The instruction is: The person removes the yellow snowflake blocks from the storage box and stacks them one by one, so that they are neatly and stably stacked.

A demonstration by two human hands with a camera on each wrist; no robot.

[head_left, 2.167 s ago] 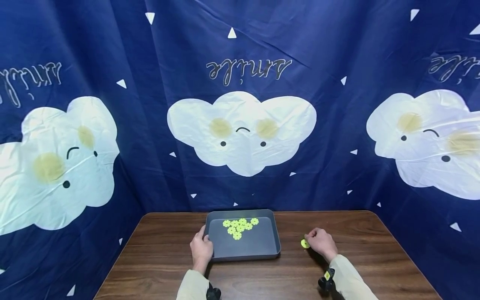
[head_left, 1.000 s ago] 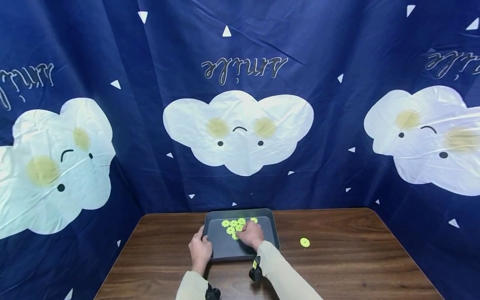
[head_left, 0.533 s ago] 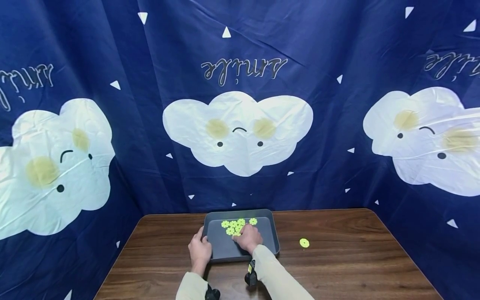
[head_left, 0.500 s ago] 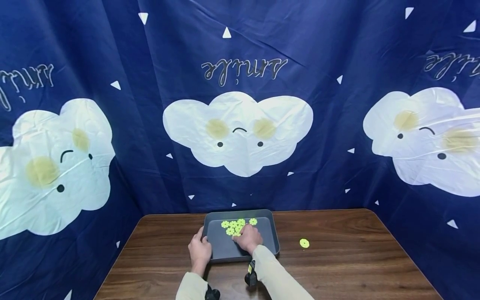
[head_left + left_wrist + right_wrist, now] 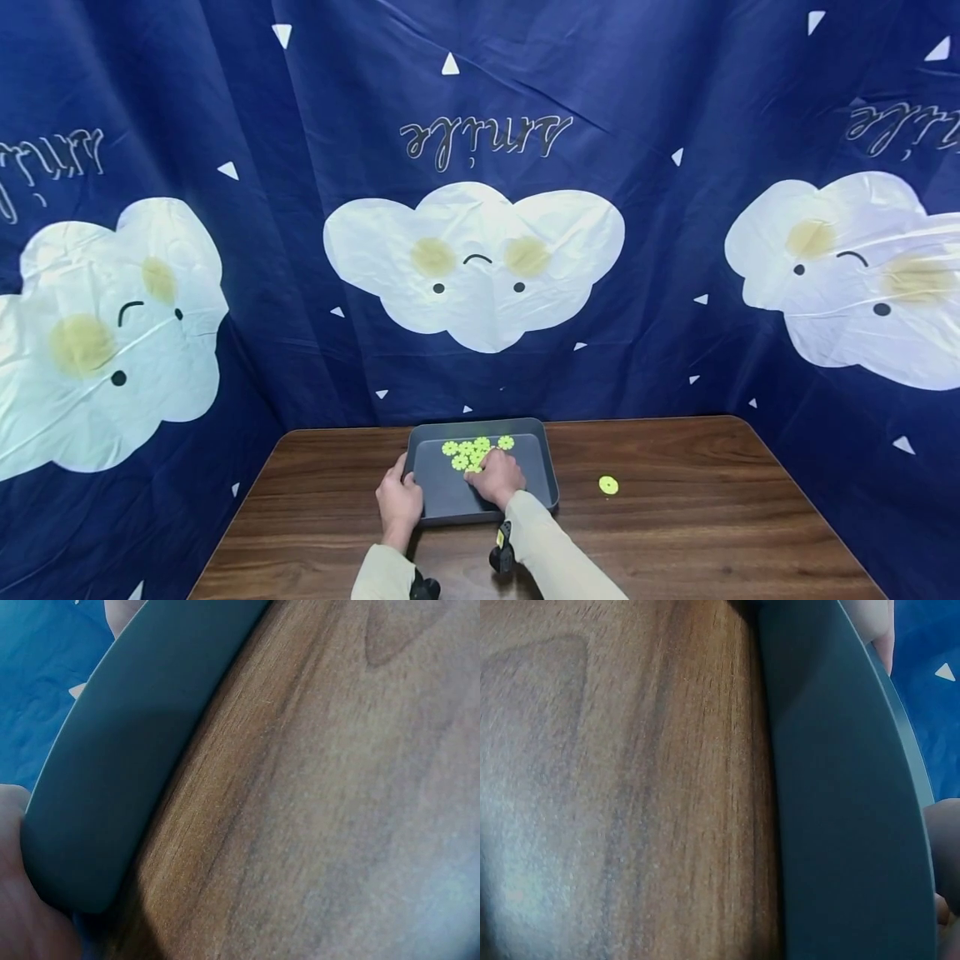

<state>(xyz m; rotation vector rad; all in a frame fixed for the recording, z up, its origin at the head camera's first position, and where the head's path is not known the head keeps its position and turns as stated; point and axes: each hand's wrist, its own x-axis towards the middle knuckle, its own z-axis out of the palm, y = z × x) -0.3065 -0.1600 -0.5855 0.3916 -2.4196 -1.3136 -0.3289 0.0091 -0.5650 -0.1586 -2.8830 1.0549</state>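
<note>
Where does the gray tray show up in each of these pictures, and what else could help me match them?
Head view: the tray sits at lower middle, seen whole except where hands cover it.
Left wrist view: its outer wall slants from top middle to lower left.
Right wrist view: its outer wall fills a tall band right of center.
Shared landmark: the wooden table.
</note>
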